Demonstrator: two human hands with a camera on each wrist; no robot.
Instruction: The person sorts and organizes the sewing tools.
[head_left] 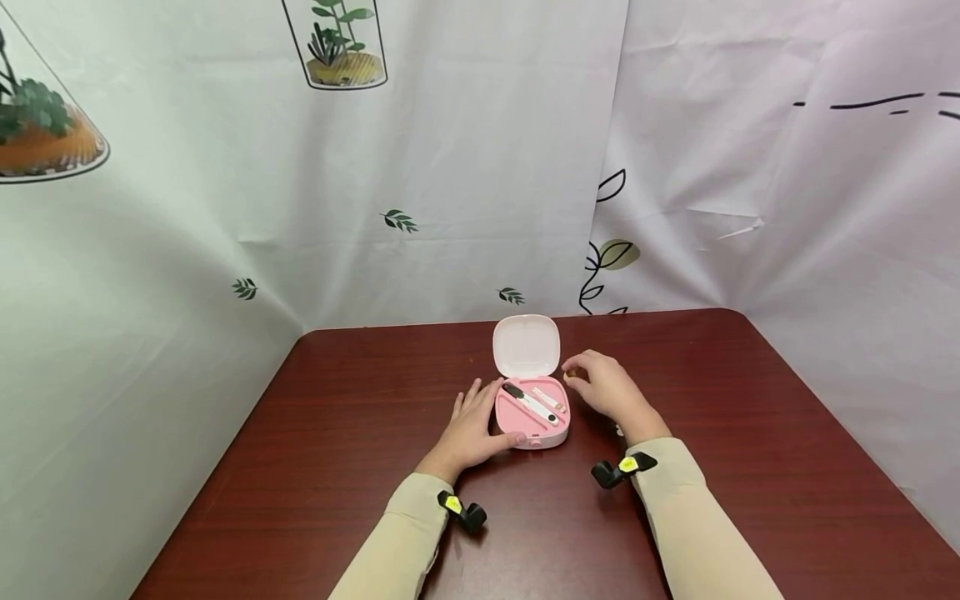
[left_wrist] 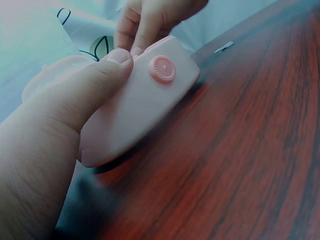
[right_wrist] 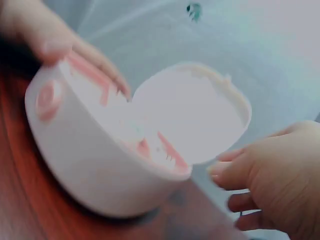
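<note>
A small pink-and-white box (head_left: 534,439) stands on the table, its white lid (head_left: 527,346) tilted up at the back. In its pink tray lie a slim white tool with a dark end (head_left: 531,404) and a shorter white piece (head_left: 549,398). My left hand (head_left: 468,429) holds the box at its left side, thumb on the front edge near the round pink button (left_wrist: 163,69). To the right of the box, my right hand (head_left: 606,385) pinches a small golden-brown thing (head_left: 568,374), mostly hidden by the fingertips. The right wrist view is too blurred to tell its kind.
A small white item (left_wrist: 224,47) lies on the reddish-brown wooden table (head_left: 352,400), right of the box. Pale printed fabric (head_left: 450,167) hangs behind the table and along both sides. A black wrist-worn camera (head_left: 615,472) juts from the right sleeve.
</note>
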